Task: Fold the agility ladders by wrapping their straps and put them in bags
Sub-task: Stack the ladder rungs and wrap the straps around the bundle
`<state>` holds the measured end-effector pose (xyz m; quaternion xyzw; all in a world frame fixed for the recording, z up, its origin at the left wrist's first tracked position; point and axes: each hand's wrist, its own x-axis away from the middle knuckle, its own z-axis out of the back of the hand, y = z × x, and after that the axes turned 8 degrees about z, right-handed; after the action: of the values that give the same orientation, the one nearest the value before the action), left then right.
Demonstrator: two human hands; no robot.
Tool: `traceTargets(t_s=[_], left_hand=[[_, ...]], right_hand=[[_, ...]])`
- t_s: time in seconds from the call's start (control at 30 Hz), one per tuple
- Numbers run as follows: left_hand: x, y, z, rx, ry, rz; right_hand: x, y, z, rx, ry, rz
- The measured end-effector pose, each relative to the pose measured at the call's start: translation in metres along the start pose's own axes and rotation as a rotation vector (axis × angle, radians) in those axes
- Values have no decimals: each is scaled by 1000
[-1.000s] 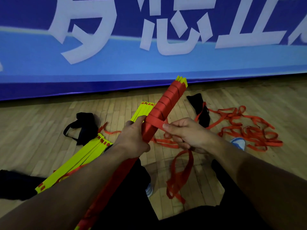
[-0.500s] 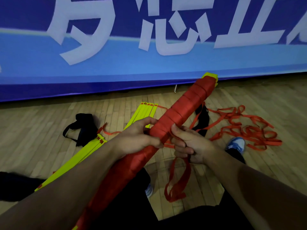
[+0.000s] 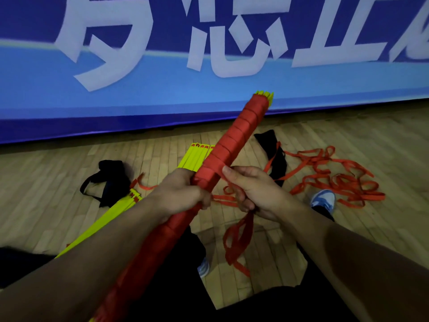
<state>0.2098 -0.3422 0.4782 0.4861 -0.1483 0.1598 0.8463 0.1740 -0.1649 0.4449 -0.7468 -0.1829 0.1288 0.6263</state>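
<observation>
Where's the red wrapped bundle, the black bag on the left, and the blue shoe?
red wrapped bundle [image 3: 234,141], head view, mid wrapped section.
black bag [image 3: 111,175], head view, its body.
blue shoe [image 3: 323,199], head view, toe.

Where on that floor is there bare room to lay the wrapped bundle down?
Bare wooden floor lies far left, between the blue banner and the black bag. More lies far right, beyond the loose red straps. The middle is crowded: yellow ladder, second black bag, the person's legs.

Wrapped ladder bundle cut off at the bottom edge below the fingers, banner lettering cropped above, motion-blurred.
</observation>
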Motion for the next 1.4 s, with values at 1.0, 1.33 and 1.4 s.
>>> traceTargets(t_s=[1.0,1.33,1.4], left_hand=[[11,3,-11,275,-220,-122],[5,-6,-14,-60,-170,-189],[6,-5,-17,57,-177,-197]], right_hand=[[1,10,-3,-138,56,7],[4,15,10,32,91,-18],[7,16,8,-6,75,-20]])
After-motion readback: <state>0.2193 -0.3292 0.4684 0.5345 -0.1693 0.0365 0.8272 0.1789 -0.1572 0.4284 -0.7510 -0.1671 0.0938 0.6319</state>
